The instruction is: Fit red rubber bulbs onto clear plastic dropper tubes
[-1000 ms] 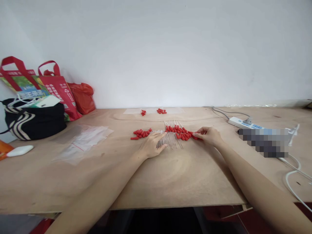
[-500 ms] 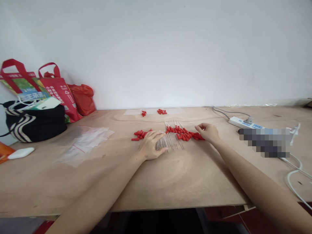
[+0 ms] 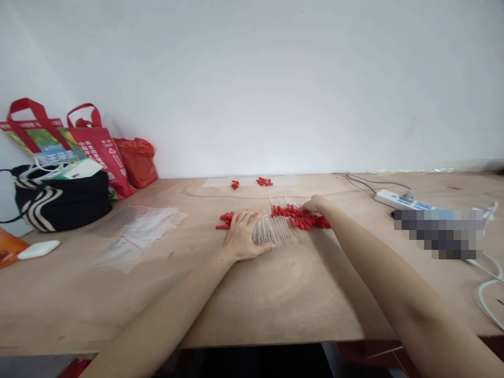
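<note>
A row of thin clear sticks (image 3: 277,231) lies on the wooden table, beside and among many red rubber-like bulbs (image 3: 303,219); together they look like droppers. My left hand (image 3: 246,236) rests over the left end of the sticks, fingers stretched out and thumb apart. Red pieces (image 3: 225,220) poke out to its left. At the far side of the red bulbs, my right hand (image 3: 317,205) reaches in with bent fingers brought together. Its fingertips are mostly hidden, so whatever they pinch does not show.
Clear plastic bags (image 3: 145,231) lie to the left, near a black bag (image 3: 63,199) and red shopping bags (image 3: 102,157). Two small red piles (image 3: 264,181) sit at the back on plastic film. A white power strip (image 3: 405,200) with cables stands right, beside a blurred-out object (image 3: 437,233).
My right hand has shifted left and over the red bulbs from their right end. The left hand stays over the sticks. The view has shifted slightly.
</note>
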`<state>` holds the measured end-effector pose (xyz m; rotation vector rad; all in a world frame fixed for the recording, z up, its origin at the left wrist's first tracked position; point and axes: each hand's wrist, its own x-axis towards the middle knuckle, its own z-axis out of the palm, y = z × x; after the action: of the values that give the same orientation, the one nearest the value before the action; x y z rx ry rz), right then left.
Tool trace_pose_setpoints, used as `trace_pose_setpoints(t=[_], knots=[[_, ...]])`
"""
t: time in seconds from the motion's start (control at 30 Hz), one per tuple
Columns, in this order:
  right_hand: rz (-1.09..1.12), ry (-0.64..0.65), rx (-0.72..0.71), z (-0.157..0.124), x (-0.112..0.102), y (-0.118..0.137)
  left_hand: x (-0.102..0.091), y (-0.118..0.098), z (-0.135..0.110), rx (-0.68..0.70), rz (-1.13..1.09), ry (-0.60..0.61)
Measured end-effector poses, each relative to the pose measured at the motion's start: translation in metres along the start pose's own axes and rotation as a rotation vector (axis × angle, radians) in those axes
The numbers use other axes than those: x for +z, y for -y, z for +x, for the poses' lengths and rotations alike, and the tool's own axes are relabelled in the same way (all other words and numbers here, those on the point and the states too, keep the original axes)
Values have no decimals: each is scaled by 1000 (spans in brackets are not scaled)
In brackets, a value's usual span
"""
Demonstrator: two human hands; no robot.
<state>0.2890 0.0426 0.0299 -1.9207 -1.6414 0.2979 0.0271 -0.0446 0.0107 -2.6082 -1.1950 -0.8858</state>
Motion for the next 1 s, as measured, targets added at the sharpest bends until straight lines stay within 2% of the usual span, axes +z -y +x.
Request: trace_pose_setpoints(t=[0.13,0.23,0.33,0.43,0.6,0.67,0.73,0.87,1.0], knots=[[-102,-3,129,-10,-6,11,4,-12,3,5,-12,43],[-108,-44,88,-29,-9,19,7,-18,5,0,-10,27],[-93,-182,-89,-55,-6,18,8,-17,6,-7,19,-9],[-85,-263,-261,-82,0,9,8,-13,5,-45,58,-42],[-85,-266,-589,-113,5,0,2,-17,4,-77,76,-176],[-94,-266,-716,-120,5,4,0,-18,4,-37,106,-231],[-109,-276,-813,-126,4,11,-1,-18,3,51,137,-234],[-117,-300,-896,-133,8,21,-1,-17,0,220,172,-156],[-147,-280,-921,-134,13,21,-5,-18,-4,235,190,-148]])
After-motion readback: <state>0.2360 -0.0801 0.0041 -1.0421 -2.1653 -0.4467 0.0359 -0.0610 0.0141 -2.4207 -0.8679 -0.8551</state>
